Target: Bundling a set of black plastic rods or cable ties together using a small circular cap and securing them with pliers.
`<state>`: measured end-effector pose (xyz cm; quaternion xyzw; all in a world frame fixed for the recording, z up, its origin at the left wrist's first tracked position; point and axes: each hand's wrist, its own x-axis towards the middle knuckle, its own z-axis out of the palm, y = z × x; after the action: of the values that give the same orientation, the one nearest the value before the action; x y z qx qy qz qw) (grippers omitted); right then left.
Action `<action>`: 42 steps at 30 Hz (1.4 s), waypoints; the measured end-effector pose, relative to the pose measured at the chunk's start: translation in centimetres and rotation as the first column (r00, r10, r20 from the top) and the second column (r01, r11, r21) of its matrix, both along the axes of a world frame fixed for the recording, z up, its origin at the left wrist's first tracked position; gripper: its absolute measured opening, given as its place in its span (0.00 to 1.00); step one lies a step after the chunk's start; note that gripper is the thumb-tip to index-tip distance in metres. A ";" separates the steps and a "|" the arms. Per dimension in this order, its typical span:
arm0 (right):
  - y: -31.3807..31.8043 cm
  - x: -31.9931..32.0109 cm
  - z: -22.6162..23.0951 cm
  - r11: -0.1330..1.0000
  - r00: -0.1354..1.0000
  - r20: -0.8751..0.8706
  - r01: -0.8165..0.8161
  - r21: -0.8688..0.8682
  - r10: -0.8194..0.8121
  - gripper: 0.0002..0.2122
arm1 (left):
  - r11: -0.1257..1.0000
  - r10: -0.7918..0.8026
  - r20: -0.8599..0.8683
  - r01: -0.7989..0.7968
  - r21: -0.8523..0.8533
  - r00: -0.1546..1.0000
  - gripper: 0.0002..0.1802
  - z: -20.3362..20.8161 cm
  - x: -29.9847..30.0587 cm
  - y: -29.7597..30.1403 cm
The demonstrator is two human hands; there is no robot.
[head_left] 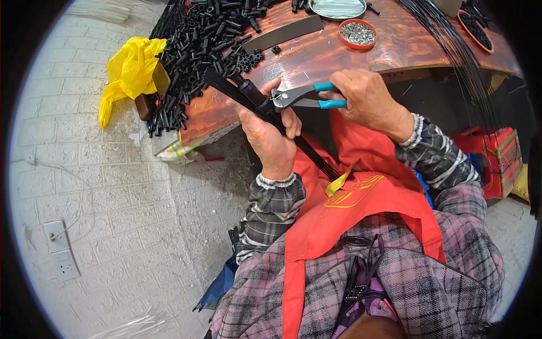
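Observation:
My left hand is wrapped round a bundle of thin black rods, which slants from the upper left down to my lap. Near the bundle's upper end sits a black cylindrical fitting, just above my left fingers. In my right hand is a pair of pliers with teal grip ends, my fingers closed round the handles. The metal jaws meet the bundle beside the fitting, close to my left fingertips. What lies between the jaws is too small to make out. A red apron covers my lap under the rods.
The reddish wooden table carries a heap of black plastic fittings, a dark flat strip and a red-rimmed dish of small metal pieces. Long black rods overhang its right side. A yellow bag hangs at the left edge.

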<state>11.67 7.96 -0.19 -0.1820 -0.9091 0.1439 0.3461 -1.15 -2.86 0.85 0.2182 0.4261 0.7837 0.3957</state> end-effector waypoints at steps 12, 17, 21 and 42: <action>10.7 3.5 3.3 0.882 0.989 0.077 0.145 -0.448 -0.123 0.10 | 0.999 -0.004 -0.034 0.005 0.043 0.999 0.42 -0.4 0.5 4.2; 16.8 2.9 3.0 0.891 0.899 0.322 0.383 -0.244 -0.298 0.08 | 1.000 0.003 -0.056 -0.004 -0.004 0.998 0.43 -0.1 1.1 6.6; 19.5 1.1 1.9 0.934 0.883 0.385 0.336 -0.117 -0.269 0.07 | 1.000 0.027 -0.108 -0.027 -0.001 0.994 0.41 0.0 1.0 8.5; 22.2 -1.3 -0.8 0.967 0.890 0.405 0.250 -0.046 -0.211 0.04 | 0.999 -0.007 -0.082 0.004 -0.036 0.997 0.39 -2.4 -0.2 11.4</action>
<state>10.36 30.19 -0.95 -0.3304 -0.9242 0.1057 0.1599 -1.36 8.55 -1.55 0.2445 0.4553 0.7653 0.3836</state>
